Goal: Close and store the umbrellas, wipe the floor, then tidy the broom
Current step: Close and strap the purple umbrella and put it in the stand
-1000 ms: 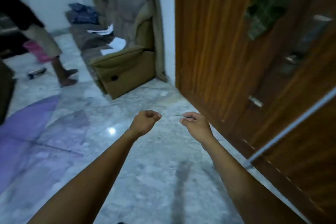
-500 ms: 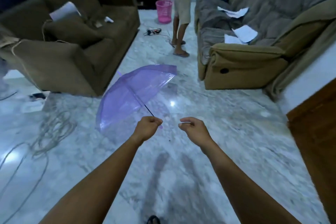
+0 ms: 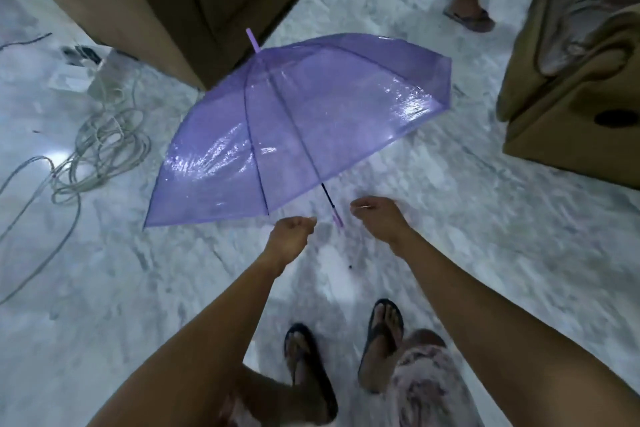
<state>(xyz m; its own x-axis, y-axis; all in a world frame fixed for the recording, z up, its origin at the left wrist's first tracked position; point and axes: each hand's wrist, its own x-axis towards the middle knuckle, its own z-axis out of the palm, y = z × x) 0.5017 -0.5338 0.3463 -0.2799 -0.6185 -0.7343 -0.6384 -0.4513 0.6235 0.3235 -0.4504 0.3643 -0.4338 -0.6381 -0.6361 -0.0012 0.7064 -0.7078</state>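
Umbrella (image 3: 294, 121) lies open, handle (image 3: 337, 219) between left hand (image 3: 291, 236) and right hand (image 3: 379, 215).

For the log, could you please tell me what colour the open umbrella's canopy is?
The canopy is translucent purple, clearest in the head view.

bare arms, dark flip-flops, mottled shorts

the left forearm (image 3: 214, 322) and right forearm (image 3: 485, 305) are bare from the lower edge of the view up to the wrists, and the left hand (image 3: 291, 236) and right hand (image 3: 377, 215) are bare too. each foot wears a dark flip-flop: the left flip-flop (image 3: 304, 360) and the right flip-flop (image 3: 381, 333) each have a thin dark thong strap and a dark sole showing round the foot. the shins are bare. shorts (image 3: 426, 388) of pale pinkish cloth with a darker mottled print cover the right thigh.
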